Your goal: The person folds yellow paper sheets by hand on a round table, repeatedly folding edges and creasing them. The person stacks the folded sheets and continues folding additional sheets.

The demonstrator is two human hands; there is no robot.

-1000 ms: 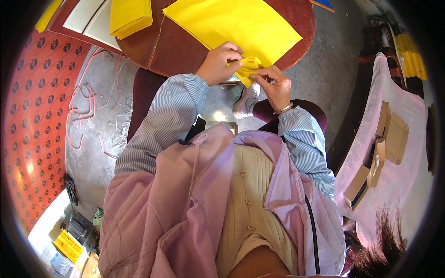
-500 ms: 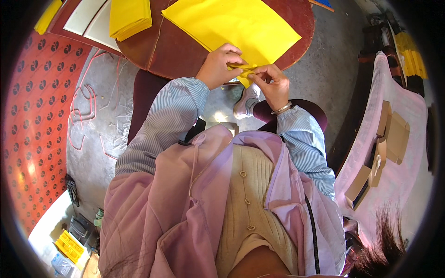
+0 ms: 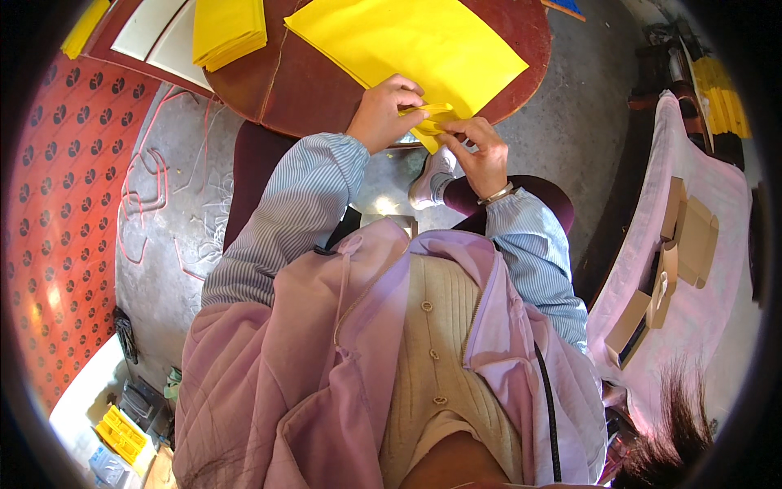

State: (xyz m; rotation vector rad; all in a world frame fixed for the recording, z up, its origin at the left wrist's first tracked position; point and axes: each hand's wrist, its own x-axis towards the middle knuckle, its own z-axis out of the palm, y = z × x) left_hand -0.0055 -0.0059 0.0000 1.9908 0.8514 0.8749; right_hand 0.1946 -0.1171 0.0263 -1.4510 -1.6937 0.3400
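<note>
A large, flat yellow sheet point(image 3: 432, 49), like paper or non-woven cloth, lies over the near part of a round reddish-brown table point(image 3: 318, 90). Its near corner overhangs the table edge, where a folded yellow strip point(image 3: 438, 112) stands up in a loop. My left hand point(image 3: 384, 114) pinches this strip between thumb and fingers from the left. From the right, my right hand point(image 3: 481, 151) has its thumb and forefinger closed at the same corner. Exactly what the right fingertips grip is partly hidden.
A stack of folded yellow sheets point(image 3: 230, 37) rests on the table's left side. Bent pinkish rods point(image 3: 155, 183) lie on the concrete floor. To the right, opened cardboard boxes point(image 3: 696, 240) sit on a pink cloth point(image 3: 652, 196). A red patterned board point(image 3: 73, 187) stands at left.
The yellow strip between my hands has opened from a bunched shape into a raised loop. My right fingers have shifted slightly; my left hand stays almost in place.
</note>
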